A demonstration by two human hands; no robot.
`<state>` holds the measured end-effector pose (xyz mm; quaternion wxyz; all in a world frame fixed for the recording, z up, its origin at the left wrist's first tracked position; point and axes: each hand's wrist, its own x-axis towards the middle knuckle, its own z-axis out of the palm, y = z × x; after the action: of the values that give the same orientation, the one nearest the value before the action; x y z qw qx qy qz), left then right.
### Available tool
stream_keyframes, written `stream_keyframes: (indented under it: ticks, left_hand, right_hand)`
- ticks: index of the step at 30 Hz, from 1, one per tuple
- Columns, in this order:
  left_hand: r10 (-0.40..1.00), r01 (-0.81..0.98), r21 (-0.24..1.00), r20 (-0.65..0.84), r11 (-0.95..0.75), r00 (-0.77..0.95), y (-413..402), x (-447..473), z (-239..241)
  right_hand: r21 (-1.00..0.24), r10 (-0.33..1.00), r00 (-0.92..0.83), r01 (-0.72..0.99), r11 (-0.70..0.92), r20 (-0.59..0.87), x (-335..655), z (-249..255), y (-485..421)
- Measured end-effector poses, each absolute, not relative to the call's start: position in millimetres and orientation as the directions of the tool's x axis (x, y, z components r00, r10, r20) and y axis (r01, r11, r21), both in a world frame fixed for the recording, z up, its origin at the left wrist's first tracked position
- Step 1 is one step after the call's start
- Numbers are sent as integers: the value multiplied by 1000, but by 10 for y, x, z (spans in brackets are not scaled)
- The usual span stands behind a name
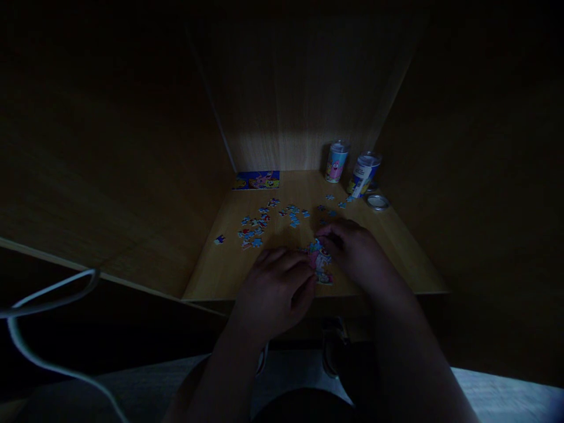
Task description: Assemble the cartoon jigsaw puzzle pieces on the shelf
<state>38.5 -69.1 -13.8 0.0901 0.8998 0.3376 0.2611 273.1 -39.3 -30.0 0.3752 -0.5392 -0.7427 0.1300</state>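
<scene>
one partly joined jigsaw puzzle (321,261): i found it near the front edge of a wooden board (396,252), between the two hands, its outline uneven.

one left hand (279,282): at the puzzle's left side, fingers curled and bunched together, back of the hand up; from my remote seat i could not tell whether the tips gripped anything.

one right hand (352,247): at the puzzle's upper right, thumb and forefinger brought close at its top edge; i could not make out whether a piece was pinched between them.

loose pieces, three lots: a scattered group to the left (258,226), one small cluster in the middle (294,214), and several spread to the right (332,205). one stray piece (219,239) lay apart at far left.

two canisters, printed: a light blue and pink one (337,163) upright at the back, a dark blue one (363,175) just beside it. near the latter, one round lid (378,202), lying flat.

one picture card (257,180): flat at the back left corner.

one pale cable (48,367): i noted it looping at far left. light was dim throughout.
</scene>
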Motion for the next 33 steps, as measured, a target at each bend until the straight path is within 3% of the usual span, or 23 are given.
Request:
stream_keyframes:
  ticks: [33]
  left_hand:
    - [652,583,303,451,-754,609,-673,406,-184]
  right_hand:
    - [-591,896,-137,708,387,423,2688,-247,-406]
